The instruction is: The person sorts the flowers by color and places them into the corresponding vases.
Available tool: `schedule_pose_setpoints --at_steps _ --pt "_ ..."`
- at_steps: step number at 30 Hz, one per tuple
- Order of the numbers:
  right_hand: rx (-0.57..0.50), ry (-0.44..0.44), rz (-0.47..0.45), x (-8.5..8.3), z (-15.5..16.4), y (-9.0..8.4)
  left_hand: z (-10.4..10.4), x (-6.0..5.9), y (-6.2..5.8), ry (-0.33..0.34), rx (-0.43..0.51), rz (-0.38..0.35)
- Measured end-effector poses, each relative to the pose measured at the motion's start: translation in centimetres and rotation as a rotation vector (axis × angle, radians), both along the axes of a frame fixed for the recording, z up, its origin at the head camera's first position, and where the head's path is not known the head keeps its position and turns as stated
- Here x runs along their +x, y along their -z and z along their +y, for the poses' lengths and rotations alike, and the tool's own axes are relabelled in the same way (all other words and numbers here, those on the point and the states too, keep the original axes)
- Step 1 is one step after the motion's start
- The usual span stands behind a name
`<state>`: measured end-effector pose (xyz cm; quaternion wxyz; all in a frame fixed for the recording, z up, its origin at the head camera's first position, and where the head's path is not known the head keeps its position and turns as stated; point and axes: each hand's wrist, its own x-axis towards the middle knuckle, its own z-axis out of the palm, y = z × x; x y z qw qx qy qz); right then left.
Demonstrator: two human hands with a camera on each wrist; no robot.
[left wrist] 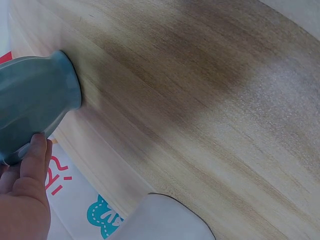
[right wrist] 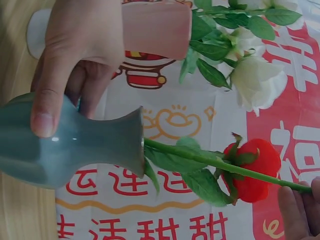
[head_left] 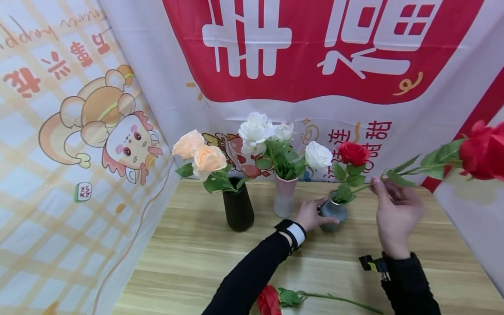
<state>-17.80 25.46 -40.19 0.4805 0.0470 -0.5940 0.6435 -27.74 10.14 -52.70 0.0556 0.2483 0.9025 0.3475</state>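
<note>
Printed banners behind, pale wooden table (head_left: 220,258) underneath. Left hand (head_left: 313,215) wrapped round the blue-grey vase (head_left: 333,213), thumb curled across its body, holding it upright on the table. Right hand (head_left: 395,210) pinching the stem of a long red rose (head_left: 483,151) between fingertips, stem end right at the vase mouth, bloom well out to the right and higher. Already standing in that vase: another red rose (head_left: 353,153) with leaves crowding the narrow neck.

Risks from here, as a judgement: narrow neck plus existing leaves, so stem end likely to snag or miss the opening. Long stem held near its lower end, heavy bloom far out, so leverage enough to tip the small vase if the left-hand grip slackens. Pink vase of white roses (head_left: 285,196) just beside, black vase of peach roses (head_left: 238,209) further left; a swinging stem or a sliding vase could knock the nearer one. Spare red rose (head_left: 275,299) lying on the table close to the left sleeve, easy to sweep off with a forearm.
</note>
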Motion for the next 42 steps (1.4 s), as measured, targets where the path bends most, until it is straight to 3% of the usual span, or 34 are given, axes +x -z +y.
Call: schedule_pose_setpoints --at_steps 5,12,19,27,36,42 --pt "0.21 0.076 -0.141 -0.4 -0.5 0.7 0.0 -0.1 0.0 -0.009 -0.001 -0.008" --pt "0.339 0.104 -0.287 -1.2 -1.8 1.9 0.0 0.0 0.2 -0.007 0.016 -0.004" --pt "0.456 0.129 -0.323 -1.7 -2.5 3.0 -0.1 -0.1 0.4 0.025 0.034 0.049" --pt "0.509 0.108 -0.395 -2.3 -2.7 4.0 -0.3 -0.1 0.3 0.055 0.042 0.032" --pt "0.672 0.165 -0.333 -3.2 -3.0 5.2 -0.3 -0.3 0.3 0.094 0.009 0.081" --pt "0.726 0.198 -0.329 -3.3 -3.1 5.3 -0.3 -0.4 0.3 0.095 -0.006 0.048"
